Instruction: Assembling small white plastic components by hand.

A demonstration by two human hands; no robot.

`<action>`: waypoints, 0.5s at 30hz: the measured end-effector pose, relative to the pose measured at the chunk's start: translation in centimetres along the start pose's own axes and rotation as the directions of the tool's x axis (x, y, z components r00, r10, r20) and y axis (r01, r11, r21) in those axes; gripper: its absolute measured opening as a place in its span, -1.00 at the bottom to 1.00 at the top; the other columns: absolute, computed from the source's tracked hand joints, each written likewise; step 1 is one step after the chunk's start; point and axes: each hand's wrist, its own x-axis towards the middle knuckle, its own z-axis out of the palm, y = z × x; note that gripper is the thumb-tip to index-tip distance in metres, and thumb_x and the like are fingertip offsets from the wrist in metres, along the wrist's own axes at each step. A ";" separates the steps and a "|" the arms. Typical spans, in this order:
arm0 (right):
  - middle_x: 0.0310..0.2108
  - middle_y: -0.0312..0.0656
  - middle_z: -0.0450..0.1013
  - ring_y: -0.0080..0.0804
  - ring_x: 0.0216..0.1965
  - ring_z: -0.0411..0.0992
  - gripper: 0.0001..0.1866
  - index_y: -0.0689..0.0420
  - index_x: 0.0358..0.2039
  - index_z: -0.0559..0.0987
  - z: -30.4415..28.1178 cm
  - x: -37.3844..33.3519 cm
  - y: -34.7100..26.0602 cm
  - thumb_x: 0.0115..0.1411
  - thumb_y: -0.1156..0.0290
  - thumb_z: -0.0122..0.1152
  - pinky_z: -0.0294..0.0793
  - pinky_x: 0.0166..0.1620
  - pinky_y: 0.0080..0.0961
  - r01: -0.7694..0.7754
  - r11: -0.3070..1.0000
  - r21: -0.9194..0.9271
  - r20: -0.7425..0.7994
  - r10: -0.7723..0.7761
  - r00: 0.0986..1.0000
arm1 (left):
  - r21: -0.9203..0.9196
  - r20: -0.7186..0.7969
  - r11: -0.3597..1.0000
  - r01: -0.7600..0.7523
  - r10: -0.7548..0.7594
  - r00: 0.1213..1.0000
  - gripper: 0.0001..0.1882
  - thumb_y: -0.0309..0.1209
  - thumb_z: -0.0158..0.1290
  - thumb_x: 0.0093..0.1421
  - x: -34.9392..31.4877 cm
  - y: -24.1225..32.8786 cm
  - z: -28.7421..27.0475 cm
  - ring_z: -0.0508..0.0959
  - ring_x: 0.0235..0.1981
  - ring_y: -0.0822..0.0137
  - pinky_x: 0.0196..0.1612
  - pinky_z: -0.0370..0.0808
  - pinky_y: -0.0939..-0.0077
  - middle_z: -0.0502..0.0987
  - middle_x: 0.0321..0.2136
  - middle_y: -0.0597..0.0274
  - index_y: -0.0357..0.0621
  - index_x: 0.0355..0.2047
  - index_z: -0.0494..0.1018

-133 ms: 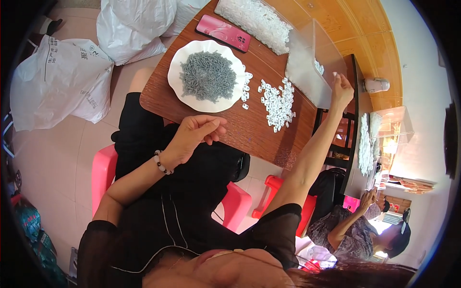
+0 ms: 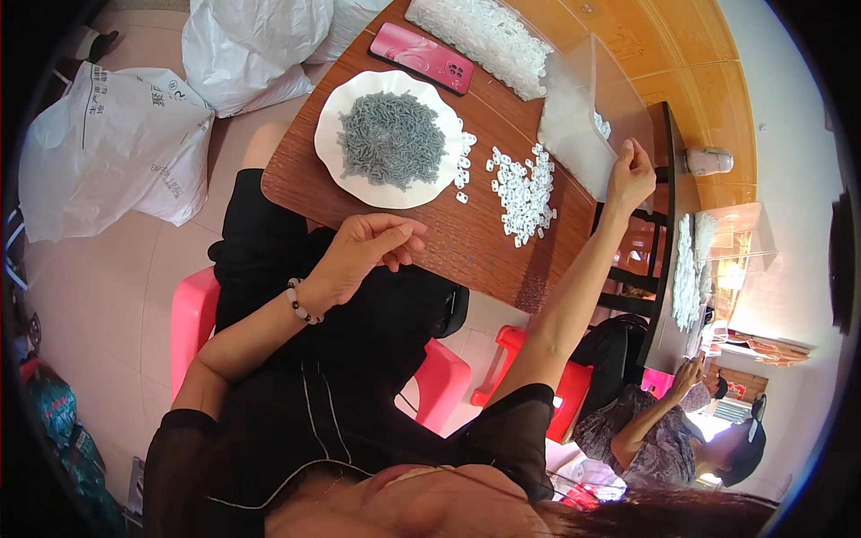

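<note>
My left hand [image 2: 363,255] hovers at the near edge of the brown table [image 2: 359,211], its fingers curled in and the thumb pressed to the index finger. Whatever it may hold is hidden. Over the right end of a clear plastic box [image 2: 574,139], my right hand [image 2: 630,177] is raised with its fingers drawn together; no piece shows at their tips. A white scalloped plate [image 2: 327,148] heaped with small grey spiral-like pieces [image 2: 390,139] stands beyond my left hand. Flat white pieces with holes [image 2: 525,197] lie loose between the plate and the box.
A pink phone [image 2: 421,56] and a tray of white pieces [image 2: 484,40] occupy the table's far side. White sacks [image 2: 117,152] stand on the floor at left. To the right, another person [image 2: 650,421] works at a dark table [image 2: 659,332] bearing white pieces. A red stool [image 2: 502,363] is nearby.
My right hand has dipped slightly, and the small white piece seen at its fingertips no longer shows there. My left hand stays in place.
</note>
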 end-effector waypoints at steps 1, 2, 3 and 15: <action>-0.43 -0.02 0.56 -0.29 -0.44 0.53 -0.73 0.25 -0.30 0.62 -0.4 -0.7 -1.0 0.12 0.29 0.18 0.46 -0.32 -0.45 0.013 0.998 0.067 -0.043 -0.010 0.999 | 0.011 0.011 1.000 0.007 -0.007 1.000 -0.74 -0.32 -0.01 0.26 0.0 0.1 0.1 0.47 -0.49 0.59 -0.40 0.40 0.73 0.57 -0.42 0.30 -0.23 -0.16 0.51; -0.49 -0.06 0.54 -0.39 -0.50 0.48 -0.79 0.27 -0.36 0.61 0.0 -1.4 -0.1 0.14 0.36 0.18 0.44 -0.38 -0.52 0.173 0.979 0.108 -0.135 -0.158 0.978 | 0.023 0.030 1.000 0.014 -0.014 0.999 -0.75 -0.32 -0.01 0.27 0.1 0.1 0.4 0.47 -0.49 0.58 -0.39 0.41 0.72 0.55 -0.44 0.32 -0.22 -0.17 0.51; -0.48 -0.16 0.53 -0.52 -0.48 0.44 -0.80 0.28 -0.34 0.60 0.2 -2.6 -1.5 0.16 0.38 0.17 0.41 -0.36 -0.59 0.115 0.973 0.198 -0.023 -0.113 0.993 | 0.023 0.026 1.000 0.018 -0.018 1.000 -0.75 -0.32 -0.01 0.27 0.2 0.1 0.3 0.47 -0.49 0.58 -0.39 0.41 0.72 0.55 -0.44 0.32 -0.22 -0.17 0.51; -0.43 -0.12 0.49 -0.39 -0.46 0.39 -0.85 0.21 -0.30 0.59 2.1 -13.0 -8.3 0.10 0.47 0.22 0.39 -0.39 -0.53 0.143 0.922 0.361 0.545 -0.332 0.770 | 0.044 0.030 0.999 0.019 -0.020 0.999 -0.77 -0.36 -0.01 0.26 0.4 0.1 0.2 0.48 -0.50 0.58 -0.43 0.40 0.75 0.56 -0.45 0.30 -0.24 -0.20 0.53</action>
